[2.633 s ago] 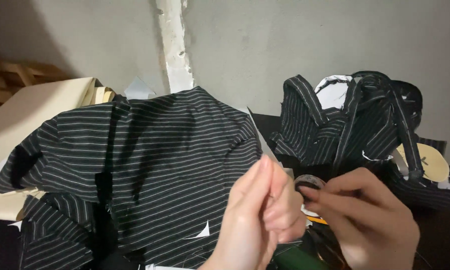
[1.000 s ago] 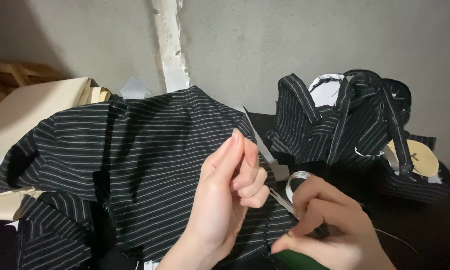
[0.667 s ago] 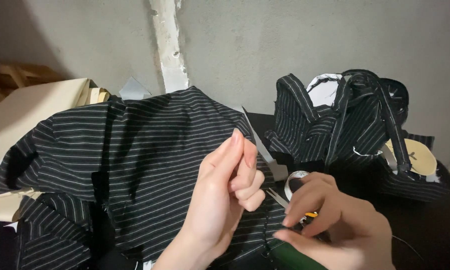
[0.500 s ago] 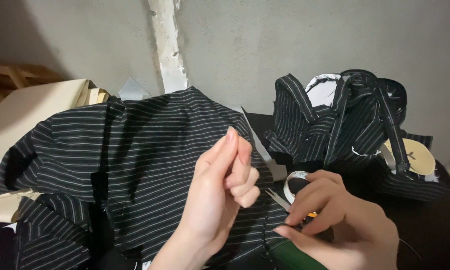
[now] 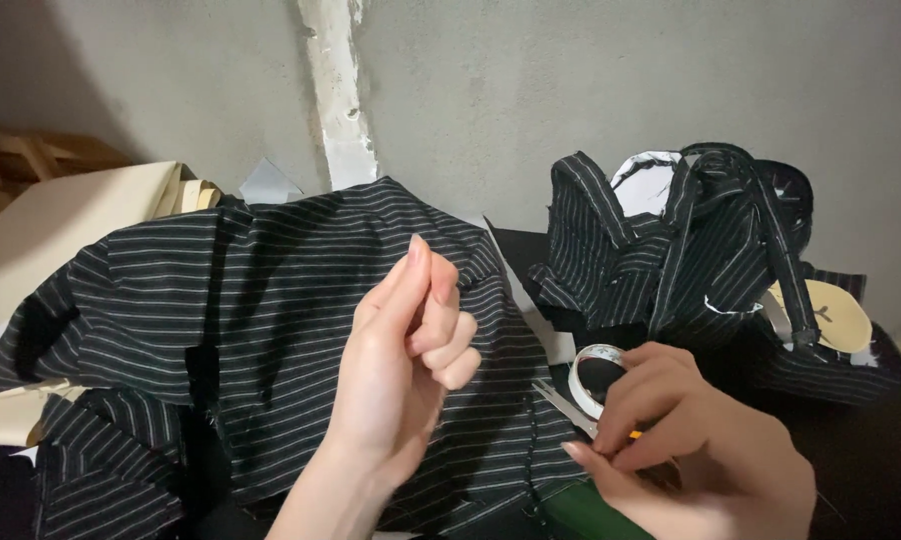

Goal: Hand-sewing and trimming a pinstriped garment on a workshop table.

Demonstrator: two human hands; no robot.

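My left hand (image 5: 406,365) is raised over a black shirt with thin white stripes (image 5: 271,300) that lies spread out in front of me. Its thumb and forefinger are pressed together and point upward, the other fingers are curled in, and nothing shows between them. My right hand (image 5: 696,455) is lower, at the right, and grips small metal thread snips (image 5: 563,405) whose blades point left toward the shirt. A white ring of tape (image 5: 593,375) rests against that hand's fingertips.
A heap of the same striped fabric pieces (image 5: 691,235) lies at the back right, with a cream round disc (image 5: 836,315) beside it. Beige sheets (image 5: 61,225) and wooden slats (image 5: 16,165) are at the left. A grey wall (image 5: 531,90) stands close behind. Something dark green (image 5: 583,515) is at the bottom edge.
My left hand has drawn away from the right hand, to the left and slightly upward, fingers still pinched. My right hand with the snips has settled by the white ring.
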